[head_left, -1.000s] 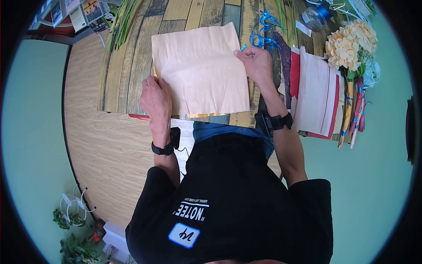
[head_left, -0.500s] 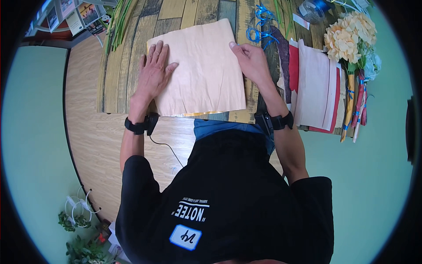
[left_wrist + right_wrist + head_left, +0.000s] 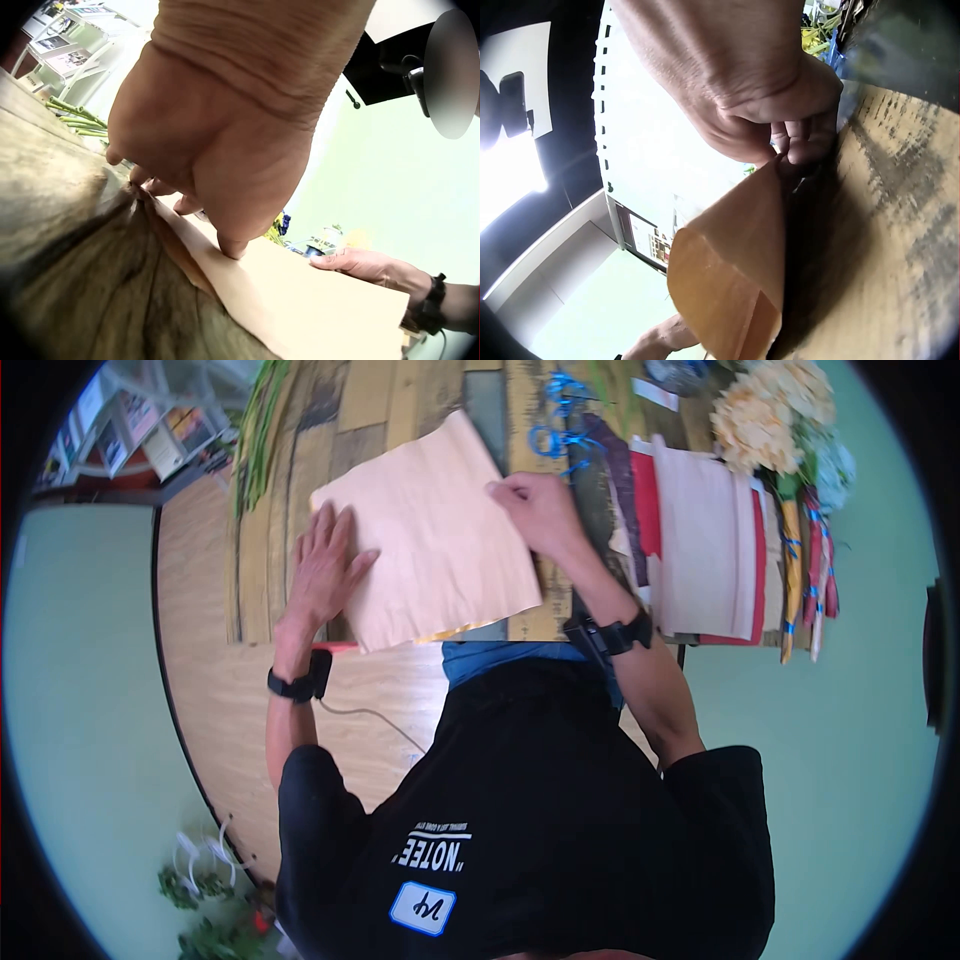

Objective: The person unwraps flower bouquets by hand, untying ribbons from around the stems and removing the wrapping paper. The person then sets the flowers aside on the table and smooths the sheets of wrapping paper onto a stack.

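A sheet of pale peach wrapping paper (image 3: 430, 545) lies askew at the table's near edge, its golden underside peeking out along the bottom. My left hand (image 3: 325, 565) rests with spread fingers on its left edge. In the left wrist view the fingertips and thumb (image 3: 234, 246) press on the paper. On the opposite side, my right hand (image 3: 545, 515) pinches the right edge between thumb and curled fingers. The right wrist view has that edge rolled up off the wood, with an orange-brown inner face (image 3: 720, 300) visible in the curl.
Curly blue ribbon (image 3: 565, 430) lies beyond the right hand. To the right are stacked pale and red papers (image 3: 705, 545), a dark purple strip (image 3: 615, 480) and wrapped flowers with cream blooms (image 3: 765, 425). Green stems (image 3: 260, 440) lie at the far left of the wooden table (image 3: 370, 410).
My left hand has gone from the lower left edge up onto the paper and flattened. The paper has turned counterclockwise, its right edge still in my right hand.
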{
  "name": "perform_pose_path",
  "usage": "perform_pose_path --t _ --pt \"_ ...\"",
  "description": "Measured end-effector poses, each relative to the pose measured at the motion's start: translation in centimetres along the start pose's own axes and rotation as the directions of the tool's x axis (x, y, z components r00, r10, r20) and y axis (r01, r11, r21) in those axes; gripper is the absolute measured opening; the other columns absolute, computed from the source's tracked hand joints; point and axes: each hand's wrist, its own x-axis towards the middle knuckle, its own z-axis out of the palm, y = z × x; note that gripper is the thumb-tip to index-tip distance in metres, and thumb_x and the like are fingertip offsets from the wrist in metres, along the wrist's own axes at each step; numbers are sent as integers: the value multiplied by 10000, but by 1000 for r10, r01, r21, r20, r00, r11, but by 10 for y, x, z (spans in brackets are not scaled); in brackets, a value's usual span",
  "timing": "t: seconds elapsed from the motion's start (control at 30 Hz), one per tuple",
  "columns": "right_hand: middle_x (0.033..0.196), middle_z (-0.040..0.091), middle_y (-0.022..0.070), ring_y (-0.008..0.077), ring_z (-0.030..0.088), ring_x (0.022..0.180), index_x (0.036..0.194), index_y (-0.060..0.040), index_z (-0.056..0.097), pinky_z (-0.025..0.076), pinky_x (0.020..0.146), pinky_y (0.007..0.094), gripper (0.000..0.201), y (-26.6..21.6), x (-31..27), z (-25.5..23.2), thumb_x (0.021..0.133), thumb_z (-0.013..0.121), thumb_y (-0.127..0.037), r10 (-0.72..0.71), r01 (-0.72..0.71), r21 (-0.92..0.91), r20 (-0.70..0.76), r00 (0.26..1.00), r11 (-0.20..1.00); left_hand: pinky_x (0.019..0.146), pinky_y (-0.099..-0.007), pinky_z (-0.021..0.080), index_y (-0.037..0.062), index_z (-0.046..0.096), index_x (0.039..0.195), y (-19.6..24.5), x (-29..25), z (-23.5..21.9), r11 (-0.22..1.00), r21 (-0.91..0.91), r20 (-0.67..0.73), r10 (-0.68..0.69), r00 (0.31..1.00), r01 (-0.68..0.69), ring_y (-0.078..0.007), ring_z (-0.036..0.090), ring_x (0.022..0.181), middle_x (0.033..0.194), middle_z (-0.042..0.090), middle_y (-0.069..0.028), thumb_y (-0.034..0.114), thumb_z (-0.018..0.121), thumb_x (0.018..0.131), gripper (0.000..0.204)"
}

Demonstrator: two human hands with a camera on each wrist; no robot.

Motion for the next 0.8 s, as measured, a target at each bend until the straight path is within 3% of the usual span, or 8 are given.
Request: perform_pose_path --t 0.13,0.2,0.27,0.47,0.57,0.7,0.73,0.8 --pt "751 711 154 215 661 618 933 -19 750 504 601 349 205 -17 -18 0 905 716 -219 -156 153 -43 -74 985 987 1217 -468 228 31 305 1558 -8 8 -3 991 -104 -24 87 996 -89 -376 253 1505 1621 267 -230 409 708 910 852" --pt "774 702 175 269 696 670 927 -19 744 519 622 374 195 -45 -36 -12 900 715 -210 -187 187 -3 -57 981 982 1224 -458 232 16 282 1564 8 8 -27 923 -348 -137 122 983 -163 -361 271 1502 1616 285 -226 368 766 866 920" --pt "788 685 177 342 668 684 893 -3 720 504 610 405 173 -62 -53 -24 903 704 -175 -364 368 46 -77 928 929 1229 -457 224 21 262 1572 34 10 -50 881 -428 -162 147 976 -204 -350 265 1507 1619 285 -218 381 783 848 963" --pt "832 692 129 305 656 656 910 9 696 498 593 381 154 -98 -117 -99 908 731 -142 -563 568 42 -85 822 822 1226 -432 230 31 190 1597 71 40 -77 717 -614 -239 231 943 -331 -313 282 1502 1616 302 -196 535 836 750 1178" --pt "781 677 100 228 627 613 907 9 701 475 552 318 119 -98 -143 -140 883 766 -88 -564 572 90 -97 820 815 1192 -417 299 23 192 1596 109 50 -92 493 -855 -40 250 967 -163 -293 337 1468 1594 330 -176 670 868 622 1351" --pt "706 646 81 164 592 569 874 14 697 441 523 304 137 -88 -160 -176 892 769 -102 -521 564 176 -240 819 807 1132 -414 382 10 256 1572 162 68 -61 227 -958 -100 316 944 -177 -279 486 1363 1512 464 -149 624 885 642 1280" --pt "706 646 81 164 592 569 874 14 697 441 523 304 137 -84 -162 -185 892 769 -102 -518 566 169 -260 815 807 1132 -414 382 10 256 1572 167 73 -48 232 -955 -99 335 937 -184 -279 486 1363 1512 464 -149 624 885 642 1280" --pt "686 621 79 116 555 550 857 20 694 412 511 284 150 -78 -165 -203 889 774 -103 -455 511 200 -268 849 836 1129 -389 394 -17 413 1484 173 75 -33 12 -983 161 541 825 184 -215 555 1293 1433 558 -132 517 888 711 1053"
